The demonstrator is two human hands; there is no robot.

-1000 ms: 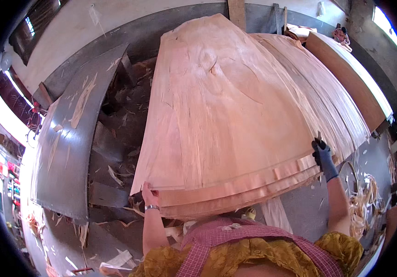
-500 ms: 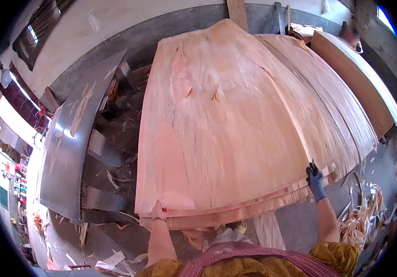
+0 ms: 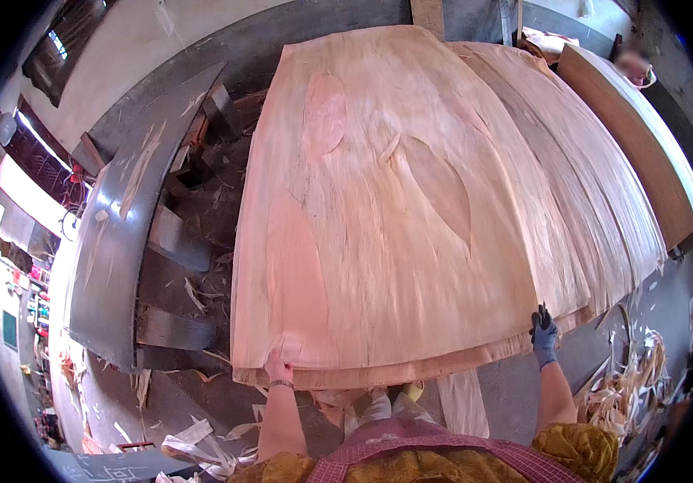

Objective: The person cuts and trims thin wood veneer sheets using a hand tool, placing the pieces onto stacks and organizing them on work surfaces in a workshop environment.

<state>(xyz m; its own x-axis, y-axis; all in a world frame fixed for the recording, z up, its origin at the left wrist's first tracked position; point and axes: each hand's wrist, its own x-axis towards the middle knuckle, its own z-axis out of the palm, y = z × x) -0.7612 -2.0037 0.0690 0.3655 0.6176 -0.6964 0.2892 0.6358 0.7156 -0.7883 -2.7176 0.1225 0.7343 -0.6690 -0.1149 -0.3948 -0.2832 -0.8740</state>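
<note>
A broad, thin wood veneer sheet (image 3: 379, 266) lies over a stack of similar sheets in front of me. My bare left hand (image 3: 279, 368) is closed on its near left corner, fingers pinching the edge. My right hand (image 3: 545, 334), in a dark grey glove, grips the near right corner. A long oval gap (image 3: 441, 189) right of the sheet's middle shows the layer below, with a small raised flap beside it. Pinker patches show along the left side. The lower sheets' edges (image 3: 411, 372) stick out under the near edge.
Left of the stack stands a long grey metal-topped bench (image 3: 117, 249) with blocks beside it. More veneer (image 3: 580, 177) and a thick board stack (image 3: 644, 153) lie to the right. Veneer scraps (image 3: 627, 386) litter the floor. Another person (image 3: 633, 68) is at the far right.
The top sheet has settled flatter, its far peak lowered and its right-hand fold gone. The oval gap has opened into view. My right hand has come slightly nearer; my left stays at its corner.
</note>
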